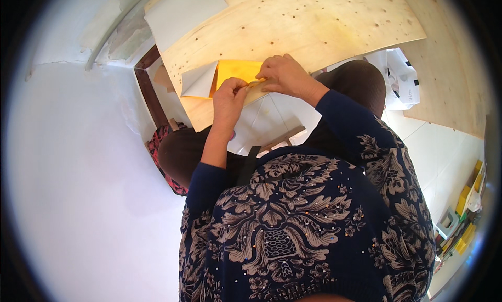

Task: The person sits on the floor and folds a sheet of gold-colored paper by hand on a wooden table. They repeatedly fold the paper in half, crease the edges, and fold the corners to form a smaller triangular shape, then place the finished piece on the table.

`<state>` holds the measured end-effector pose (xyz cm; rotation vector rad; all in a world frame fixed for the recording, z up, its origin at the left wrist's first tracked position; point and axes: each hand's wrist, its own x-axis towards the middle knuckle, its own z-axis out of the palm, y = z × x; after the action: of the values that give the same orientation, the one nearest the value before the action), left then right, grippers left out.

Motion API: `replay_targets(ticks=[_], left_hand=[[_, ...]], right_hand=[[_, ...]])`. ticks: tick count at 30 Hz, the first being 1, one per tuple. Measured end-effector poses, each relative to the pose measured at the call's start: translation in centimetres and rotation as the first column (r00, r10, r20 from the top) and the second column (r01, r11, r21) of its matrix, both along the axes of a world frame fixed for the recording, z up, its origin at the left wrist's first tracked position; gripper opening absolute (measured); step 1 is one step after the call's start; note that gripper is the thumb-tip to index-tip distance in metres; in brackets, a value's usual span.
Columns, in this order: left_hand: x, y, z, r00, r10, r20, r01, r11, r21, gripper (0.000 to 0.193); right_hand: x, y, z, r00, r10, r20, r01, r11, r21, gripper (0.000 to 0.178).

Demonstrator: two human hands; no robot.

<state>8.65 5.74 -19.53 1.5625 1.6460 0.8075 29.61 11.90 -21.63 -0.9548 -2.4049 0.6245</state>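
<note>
A yellow sheet of paper with a pale back lies at the near edge of a wooden board. Its left part is folded over, so a grey-white face shows there. My left hand pinches the sheet's near edge between thumb and fingers. Close beside it, my right hand grips the same edge near its right end, thumb below and fingers bent over the top. The fingertips of both hands nearly meet, and they hide part of the folded edge.
A grey-white sheet lies at the board's far left. My knees are under the board's near side. A white bag stands right of my right knee, and a red-and-black patterned item is by my left. Yellow and green items sit at far right.
</note>
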Motion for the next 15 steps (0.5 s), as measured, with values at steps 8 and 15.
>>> replay_targets(ticks=[8,15], left_hand=[[-0.4,-0.7,0.2,0.999,0.036,-0.038,-0.04,0.993,-0.115,0.016],[-0.3,2.2,-0.5,0.954,0.261,-0.144,-0.277,0.956,-0.1,0.025]], right_hand=[[0.9,-0.2,-0.7,0.999,-0.03,-0.03,0.029,0.998,-0.058,0.022],[1.4,0.0,-0.9,0.979,-0.2,-0.044,0.189,0.965,-0.18,0.035]])
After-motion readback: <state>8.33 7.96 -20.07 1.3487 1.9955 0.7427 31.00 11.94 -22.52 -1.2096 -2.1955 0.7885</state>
